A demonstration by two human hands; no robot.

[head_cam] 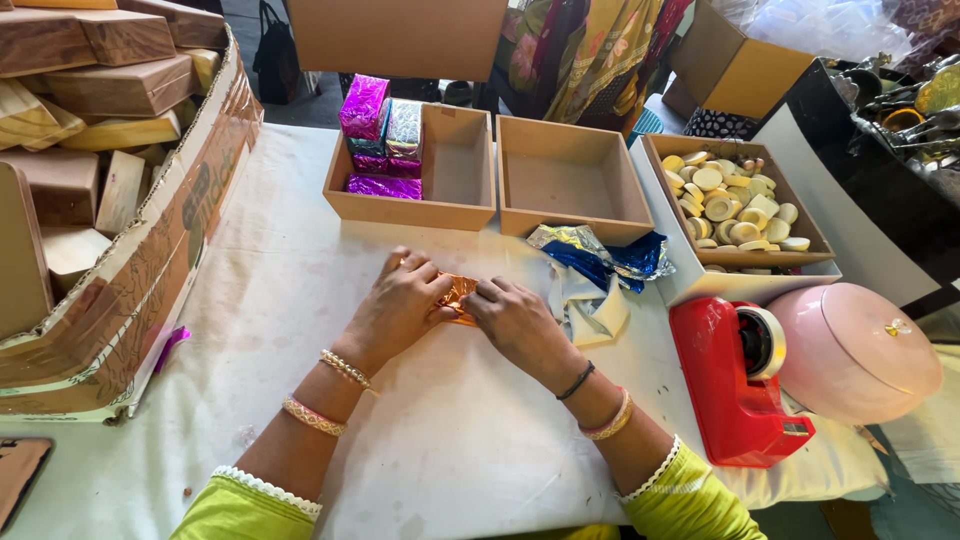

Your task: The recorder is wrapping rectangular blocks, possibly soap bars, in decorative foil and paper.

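Spanning the scene: the worktop, covered in a white cloth, carries everything from near to far.
Big carton: a large cardboard box at the far left is piled with plain wooden blocks.
Trays: two open wooden trays sit at the far middle. The left tray holds a few wrapped blocks in pink, purple and silver foil, filling only its left part; the right tray holds nothing.
Round pieces: a box at the far right is full of pale round pieces, unwrapped.
Pink lidded pot: a round pot sits at the near right.
Tape dispenser: a red one stands just left of the pot.
Loose foil: blue and silver sheets lie crumpled just right of the hands.
Progress: judged from the trays, a handful of pieces are wrapped and most room is left; the present piece is only partly folded in.
Left hand: grip closed over the left end of the orange foil piece.
Right hand: grip closed on its right end, fingers pressing down.
Orange foil piece: small, shiny, creased, mostly hidden between both hands at the worktop's middle.
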